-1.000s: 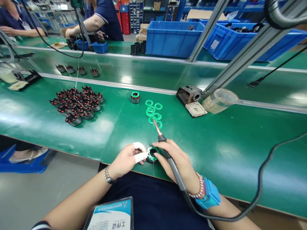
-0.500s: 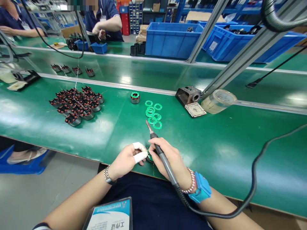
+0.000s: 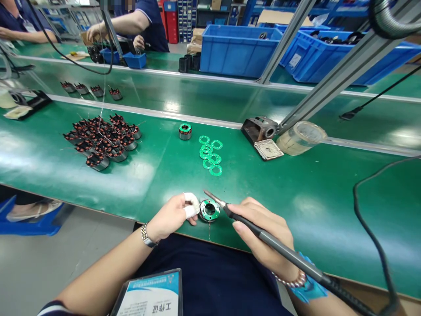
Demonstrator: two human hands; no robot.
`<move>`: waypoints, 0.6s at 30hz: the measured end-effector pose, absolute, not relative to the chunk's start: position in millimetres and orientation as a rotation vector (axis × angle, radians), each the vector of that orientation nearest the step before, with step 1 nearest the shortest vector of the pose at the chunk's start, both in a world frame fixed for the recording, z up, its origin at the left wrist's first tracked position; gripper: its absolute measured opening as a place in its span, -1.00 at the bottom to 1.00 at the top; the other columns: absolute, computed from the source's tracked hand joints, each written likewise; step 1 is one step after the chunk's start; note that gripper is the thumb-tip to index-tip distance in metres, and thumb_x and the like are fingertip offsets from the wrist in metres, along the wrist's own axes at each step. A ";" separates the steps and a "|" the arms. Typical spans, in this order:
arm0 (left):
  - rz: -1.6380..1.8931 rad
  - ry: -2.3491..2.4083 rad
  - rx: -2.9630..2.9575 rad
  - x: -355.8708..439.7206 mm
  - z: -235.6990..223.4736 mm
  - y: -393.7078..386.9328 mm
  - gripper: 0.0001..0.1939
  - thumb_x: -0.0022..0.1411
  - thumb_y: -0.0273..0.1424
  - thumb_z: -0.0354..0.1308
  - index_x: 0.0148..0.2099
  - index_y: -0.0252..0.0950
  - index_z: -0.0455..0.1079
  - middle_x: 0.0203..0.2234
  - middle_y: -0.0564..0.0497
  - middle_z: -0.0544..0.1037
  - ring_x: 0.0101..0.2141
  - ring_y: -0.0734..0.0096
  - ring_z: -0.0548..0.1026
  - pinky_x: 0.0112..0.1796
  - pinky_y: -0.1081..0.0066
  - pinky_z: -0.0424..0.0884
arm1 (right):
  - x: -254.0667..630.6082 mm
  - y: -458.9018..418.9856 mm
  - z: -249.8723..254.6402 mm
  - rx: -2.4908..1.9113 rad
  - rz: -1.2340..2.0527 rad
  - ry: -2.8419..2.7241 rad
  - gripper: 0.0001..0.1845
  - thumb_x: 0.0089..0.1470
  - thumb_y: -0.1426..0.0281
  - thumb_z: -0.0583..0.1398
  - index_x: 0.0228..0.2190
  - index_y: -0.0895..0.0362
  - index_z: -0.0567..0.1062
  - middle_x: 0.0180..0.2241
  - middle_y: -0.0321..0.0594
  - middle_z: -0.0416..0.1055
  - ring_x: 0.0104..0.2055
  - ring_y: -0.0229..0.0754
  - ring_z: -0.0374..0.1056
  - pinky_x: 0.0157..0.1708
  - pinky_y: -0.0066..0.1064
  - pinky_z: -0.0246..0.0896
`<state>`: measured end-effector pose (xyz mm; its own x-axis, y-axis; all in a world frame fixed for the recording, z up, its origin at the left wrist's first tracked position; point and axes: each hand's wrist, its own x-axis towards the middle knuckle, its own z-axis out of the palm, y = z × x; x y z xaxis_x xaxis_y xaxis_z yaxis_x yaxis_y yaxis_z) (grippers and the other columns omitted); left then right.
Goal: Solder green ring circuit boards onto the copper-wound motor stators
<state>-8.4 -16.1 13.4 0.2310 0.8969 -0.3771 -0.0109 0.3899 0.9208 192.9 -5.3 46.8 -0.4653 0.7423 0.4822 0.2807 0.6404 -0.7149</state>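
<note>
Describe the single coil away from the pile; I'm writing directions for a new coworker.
On the green workbench, find the pile of wound coils on the left and the scattered green rings to its right. Between them, beside the rings, one coil stands alone, with a green top.

A stator [image 3: 209, 210] sits between left hand [image 3: 171, 217] and right hand [image 3: 259, 232] (touching left).

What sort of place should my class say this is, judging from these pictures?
Probably a factory assembly line for small electrical parts. A right hand holds a soldering iron, copper-wound coils lie heaped on a green workbench, and blue plastic bins stand behind.
</note>
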 end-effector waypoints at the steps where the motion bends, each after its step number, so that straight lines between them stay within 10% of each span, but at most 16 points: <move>1: 0.781 1.169 0.978 -8.4 12.9 -16.2 -0.89 -0.02 -0.42 0.10 -0.51 -0.33 0.25 -0.67 0.12 0.37 -0.61 0.55 0.36 -0.49 0.49 0.33 | 194.4 -6.2 47.6 -0.790 0.742 -2.027 -0.80 0.03 0.53 0.12 -0.26 0.15 0.47 -0.52 -0.20 0.39 -0.50 -0.22 0.28 -0.50 -0.35 0.26; 18: 0.787 1.199 0.994 -8.3 10.4 -16.5 -0.91 -0.01 -0.45 0.07 -0.52 -0.32 0.26 -0.67 0.11 0.37 -0.61 0.54 0.37 -0.48 0.49 0.33 | 198.2 -8.9 54.8 -0.743 0.837 -2.050 -0.79 0.00 0.58 0.11 -0.33 0.16 0.50 -0.57 -0.20 0.37 -0.53 -0.23 0.26 -0.56 -0.39 0.23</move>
<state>-8.3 -16.5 10.4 0.2075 0.9032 -0.3756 0.0153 0.3809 0.9245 198.2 -8.9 54.8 -0.5214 0.7308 0.4405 0.2141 0.6118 -0.7615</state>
